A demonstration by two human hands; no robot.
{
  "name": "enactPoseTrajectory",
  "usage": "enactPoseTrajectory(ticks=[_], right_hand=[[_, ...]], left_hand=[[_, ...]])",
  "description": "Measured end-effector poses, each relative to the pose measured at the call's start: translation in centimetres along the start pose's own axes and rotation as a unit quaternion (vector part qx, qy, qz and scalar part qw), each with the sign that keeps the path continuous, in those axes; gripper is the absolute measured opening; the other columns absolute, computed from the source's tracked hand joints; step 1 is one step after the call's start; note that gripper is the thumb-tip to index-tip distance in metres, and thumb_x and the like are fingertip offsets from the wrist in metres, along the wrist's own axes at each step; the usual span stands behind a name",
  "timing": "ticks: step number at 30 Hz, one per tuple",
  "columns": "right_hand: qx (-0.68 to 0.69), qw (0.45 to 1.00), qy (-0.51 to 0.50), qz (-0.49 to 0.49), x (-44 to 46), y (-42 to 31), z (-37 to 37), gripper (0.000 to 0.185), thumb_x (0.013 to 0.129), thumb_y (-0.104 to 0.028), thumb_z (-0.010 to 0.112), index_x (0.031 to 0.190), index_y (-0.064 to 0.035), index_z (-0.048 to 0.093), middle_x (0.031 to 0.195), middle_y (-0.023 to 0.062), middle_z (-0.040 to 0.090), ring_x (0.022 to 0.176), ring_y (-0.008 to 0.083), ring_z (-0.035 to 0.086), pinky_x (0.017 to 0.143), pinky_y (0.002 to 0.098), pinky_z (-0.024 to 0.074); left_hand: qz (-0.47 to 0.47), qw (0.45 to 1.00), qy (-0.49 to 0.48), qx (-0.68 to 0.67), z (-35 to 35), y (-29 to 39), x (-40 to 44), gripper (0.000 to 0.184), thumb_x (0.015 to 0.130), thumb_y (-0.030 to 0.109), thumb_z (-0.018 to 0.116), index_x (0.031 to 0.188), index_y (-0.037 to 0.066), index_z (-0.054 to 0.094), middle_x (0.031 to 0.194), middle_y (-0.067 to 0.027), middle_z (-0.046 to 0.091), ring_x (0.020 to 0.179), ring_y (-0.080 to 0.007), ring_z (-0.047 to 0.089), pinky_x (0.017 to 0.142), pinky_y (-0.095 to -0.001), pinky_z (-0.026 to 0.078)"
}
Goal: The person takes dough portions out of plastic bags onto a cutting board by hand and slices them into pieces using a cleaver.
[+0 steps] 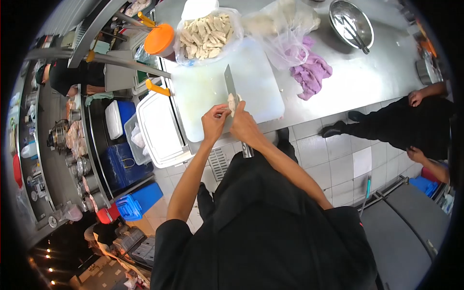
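My right hand is closed around a knife, whose blade points away from me over the white cutting board. A pale piece of food lies against the blade, between my two hands. My left hand has its fingers pinched together at the left side of that piece. Beyond the board's far left edge, a bowl lined with clear plastic holds several pale strips. Clear plastic bags lie at the board's far right.
A purple cloth and a metal bowl with tongs are on the steel table. An orange-lidded tub stands at left, near a white-lidded box. A person stands at right; another is at far left.
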State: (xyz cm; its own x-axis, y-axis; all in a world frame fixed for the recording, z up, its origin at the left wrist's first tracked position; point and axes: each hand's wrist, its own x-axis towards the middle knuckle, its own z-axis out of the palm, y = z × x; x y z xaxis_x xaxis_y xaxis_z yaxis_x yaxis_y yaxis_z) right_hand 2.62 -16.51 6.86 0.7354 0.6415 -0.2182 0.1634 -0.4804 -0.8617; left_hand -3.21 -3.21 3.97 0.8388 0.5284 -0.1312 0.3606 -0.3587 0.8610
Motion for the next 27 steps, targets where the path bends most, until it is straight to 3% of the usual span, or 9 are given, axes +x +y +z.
enactPoseTrajectory(ticks=[7, 10, 12, 15, 16, 22, 24, 25, 27], right_hand=[[-0.04, 0.998, 0.044, -0.016, 0.7, 0.3, 2.6, 0.042, 0.077, 0.003, 0.056, 0.108, 0.0113, 0.028, 0.076, 0.0373, 0.06, 0.073, 0.0538, 0.061, 0.062, 0.0555, 0.0495], [-0.076, 0.993, 0.054, -0.069, 1.1, 0.7, 2.0, 0.037, 0.08, 0.003, 0.053, 0.106, 0.0115, 0.029, 0.074, 0.0355, 0.06, 0.07, 0.0514, 0.062, 0.059, 0.0527, 0.0509], [-0.018, 0.999, 0.021, -0.039, 1.3, 1.2, 0.7, 0.035, 0.083, 0.0, 0.053, 0.107, 0.0102, 0.03, 0.071, 0.0332, 0.059, 0.066, 0.0482, 0.063, 0.056, 0.0495, 0.0512], [0.041, 0.996, -0.009, 0.084, 0.7, 0.7, -2.6, 0.036, 0.086, -0.004, 0.055, 0.109, 0.0072, 0.029, 0.068, 0.0301, 0.059, 0.06, 0.0443, 0.063, 0.052, 0.0471, 0.0501], [0.033, 0.996, -0.012, 0.078, -0.1, 0.4, -4.3, 0.038, 0.085, -0.004, 0.054, 0.111, 0.0075, 0.029, 0.07, 0.0319, 0.059, 0.066, 0.0478, 0.062, 0.056, 0.0502, 0.0506], [-0.13, 0.991, 0.022, -0.009, -2.2, 5.3, -11.0, 0.043, 0.084, -0.003, 0.054, 0.118, 0.0069, 0.032, 0.073, 0.0336, 0.06, 0.072, 0.0533, 0.059, 0.062, 0.0579, 0.0458], [-0.17, 0.985, 0.008, -0.031, -2.0, 5.8, -11.6, 0.04, 0.084, -0.003, 0.053, 0.118, 0.0061, 0.033, 0.072, 0.0334, 0.06, 0.072, 0.0531, 0.06, 0.063, 0.0588, 0.0457], [-0.204, 0.978, -0.004, -0.047, -2.0, 6.0, -11.7, 0.038, 0.085, -0.002, 0.052, 0.118, 0.0053, 0.034, 0.072, 0.0332, 0.061, 0.072, 0.0529, 0.06, 0.063, 0.0597, 0.0455], [-0.223, 0.972, -0.005, -0.074, -1.4, 6.6, -11.3, 0.036, 0.085, -0.001, 0.051, 0.117, 0.0043, 0.035, 0.071, 0.0326, 0.06, 0.071, 0.0526, 0.06, 0.063, 0.0597, 0.0459]], left_hand=[[0.023, 0.999, -0.027, -0.03, -1.1, -0.1, 0.2, 0.021, 0.091, 0.016, 0.066, 0.103, 0.0, 0.071, 0.088, -0.0102, 0.074, 0.078, -0.0136, 0.069, 0.072, -0.0274, 0.054], [-0.008, 0.999, -0.046, 0.002, -1.3, 1.7, 0.9, 0.028, 0.09, 0.027, 0.068, 0.1, 0.002, 0.071, 0.085, -0.011, 0.074, 0.076, -0.0159, 0.069, 0.072, -0.0288, 0.054], [0.007, 0.993, -0.036, 0.116, -0.5, 2.3, 1.2, 0.036, 0.084, 0.038, 0.073, 0.094, 0.004, 0.068, 0.079, -0.0102, 0.072, 0.072, -0.0197, 0.068, 0.07, -0.0326, 0.054], [0.015, 0.987, 0.001, 0.158, -0.1, 2.1, 1.6, 0.038, 0.079, 0.039, 0.074, 0.088, 0.005, 0.06, 0.082, -0.0093, 0.068, 0.078, -0.0275, 0.067, 0.071, -0.0401, 0.052], [0.012, 0.989, 0.008, 0.15, 0.2, 1.9, 1.4, 0.038, 0.079, 0.039, 0.074, 0.088, 0.005, 0.06, 0.082, -0.0093, 0.068, 0.078, -0.0275, 0.067, 0.071, -0.0401, 0.052], [0.044, 0.991, 0.042, 0.118, 2.3, 1.2, 0.1, 0.044, 0.075, 0.039, 0.076, 0.099, 0.007, 0.057, 0.099, -0.0129, 0.061, 0.092, -0.0324, 0.061, 0.076, -0.0444, 0.049], [0.11, 0.966, 0.08, 0.222, 3.5, 2.4, -1.1, 0.047, 0.076, 0.038, 0.078, 0.107, 0.01, 0.056, 0.102, -0.0142, 0.059, 0.093, -0.0325, 0.06, 0.078, -0.0443, 0.051], [0.076, 0.968, 0.061, 0.23, 4.1, 3.2, -1.4, 0.053, 0.073, 0.031, 0.081, 0.112, 0.01, 0.053, 0.109, -0.0165, 0.057, 0.102, -0.036, 0.057, 0.081, -0.0466, 0.05], [0.069, 0.967, 0.086, 0.23, 5.4, 3.1, -1.3, 0.054, 0.071, 0.029, 0.082, 0.113, 0.011, 0.053, 0.108, -0.0162, 0.057, 0.102, -0.0365, 0.057, 0.082, -0.0469, 0.05]])
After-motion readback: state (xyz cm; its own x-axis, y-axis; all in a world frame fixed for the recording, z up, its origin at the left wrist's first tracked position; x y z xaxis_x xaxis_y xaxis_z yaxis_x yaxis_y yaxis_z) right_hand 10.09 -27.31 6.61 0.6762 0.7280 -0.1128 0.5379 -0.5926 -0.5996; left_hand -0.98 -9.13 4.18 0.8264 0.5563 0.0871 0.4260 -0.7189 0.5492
